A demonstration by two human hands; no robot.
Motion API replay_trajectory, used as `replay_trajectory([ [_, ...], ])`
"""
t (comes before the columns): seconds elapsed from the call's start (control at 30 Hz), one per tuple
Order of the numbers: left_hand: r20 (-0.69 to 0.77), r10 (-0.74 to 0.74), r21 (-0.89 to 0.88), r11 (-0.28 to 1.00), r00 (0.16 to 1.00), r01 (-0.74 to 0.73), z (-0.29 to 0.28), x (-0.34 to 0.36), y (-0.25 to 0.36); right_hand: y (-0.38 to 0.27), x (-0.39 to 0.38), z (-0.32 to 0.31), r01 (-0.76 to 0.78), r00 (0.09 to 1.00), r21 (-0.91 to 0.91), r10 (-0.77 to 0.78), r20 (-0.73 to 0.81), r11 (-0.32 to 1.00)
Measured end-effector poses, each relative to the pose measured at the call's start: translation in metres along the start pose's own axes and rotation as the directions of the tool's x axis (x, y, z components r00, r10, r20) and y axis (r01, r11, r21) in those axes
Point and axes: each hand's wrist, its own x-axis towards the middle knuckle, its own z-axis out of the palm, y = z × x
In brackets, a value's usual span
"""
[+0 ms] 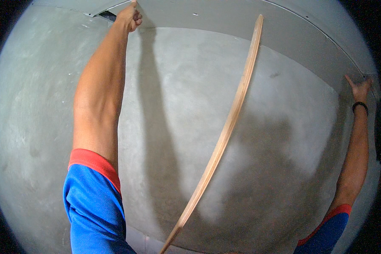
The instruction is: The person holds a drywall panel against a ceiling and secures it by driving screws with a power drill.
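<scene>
Overhead, a grey ceiling panel (224, 19) runs across the top, and both my arms are raised to it. My left hand (130, 17) is closed at its left part, fingers curled and one digit pointing up against the panel; nothing shows inside the fist. At the far right my right hand (360, 88), above a dark bead bracelet (360, 108), touches the panel near its edge with thumb and fingers spread. Between my arms a long wooden strip (228, 127) stands at a slant, its top end against the panel and its lower end out of view.
A smooth grey plastered wall (190, 84) fills the background, carrying shadows of my arms and head. Beside my left hand a dark gap (107, 15) opens at the panel's edge. A thin seam (326, 36) curves along the ceiling towards my right hand.
</scene>
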Motion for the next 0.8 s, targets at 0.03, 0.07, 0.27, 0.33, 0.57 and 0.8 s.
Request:
replay_trajectory([
  [0.03,0.015,0.005,-0.017,1.0,1.0,-0.005,-0.009,0.01,-0.002,-0.005,0.004,0.002,-0.006,1.0,0.034,0.006,-0.007,0.999],
  [0.07,0.02,0.002,-0.034,0.999,1.0,-0.002,-0.015,0.021,-0.003,-0.01,0.007,0.001,0.004,1.0,0.057,-0.003,-0.017,0.998],
  [0.27,-0.007,0.016,-0.06,0.998,1.0,-0.016,-0.019,0.057,-0.012,-0.091,-0.007,-0.001,-0.055,0.998,-0.37,0.058,-0.003,0.927],
  [0.33,-0.023,0.028,-0.044,0.999,0.999,-0.029,-0.018,0.07,-0.002,-0.123,-0.01,-0.001,-0.073,0.997,-0.415,0.08,0.0,0.907],
  [0.57,0.099,-0.057,-0.059,0.996,0.993,0.063,-0.022,0.056,-0.001,-0.08,0.039,-0.014,-0.043,0.997,0.025,0.042,0.061,0.999],
  [0.8,0.101,-0.044,0.048,0.998,0.994,0.039,0.001,0.008,0.015,-0.133,0.023,-0.007,-0.384,0.923,0.429,0.323,0.21,0.818],
])
